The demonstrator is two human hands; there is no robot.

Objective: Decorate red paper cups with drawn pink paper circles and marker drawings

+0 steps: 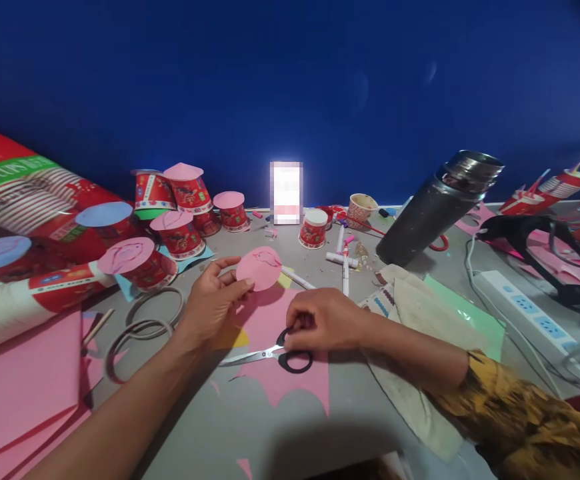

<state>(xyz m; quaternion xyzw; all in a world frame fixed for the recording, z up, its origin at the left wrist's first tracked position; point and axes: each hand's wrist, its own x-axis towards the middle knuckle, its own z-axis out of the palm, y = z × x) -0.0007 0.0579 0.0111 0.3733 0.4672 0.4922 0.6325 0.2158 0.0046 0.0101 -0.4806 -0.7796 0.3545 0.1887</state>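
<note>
A round pink paper disc (259, 269) with small drawn marks near its top is pinched between the thumb and fingers of my left hand (219, 288), raised above the table. My right hand (323, 320) has its fingers closed at the upper handle loop of a pair of black-handled scissors (270, 353). The scissors' blades are together and point left. Beneath them lies a pink paper sheet (303, 387) with curved cut-outs along its edge. Yellow paper (231, 337) shows partly from under the pink sheet.
Several red paper cups (179, 237) with paper discs on top stand at the left. Tape rolls (154, 313) lie by my left forearm. Markers (345, 263), a dark flask (430, 210), a cloth (410, 333) and a power strip (533, 313) are at the right. A bright screen (287, 193) stands behind.
</note>
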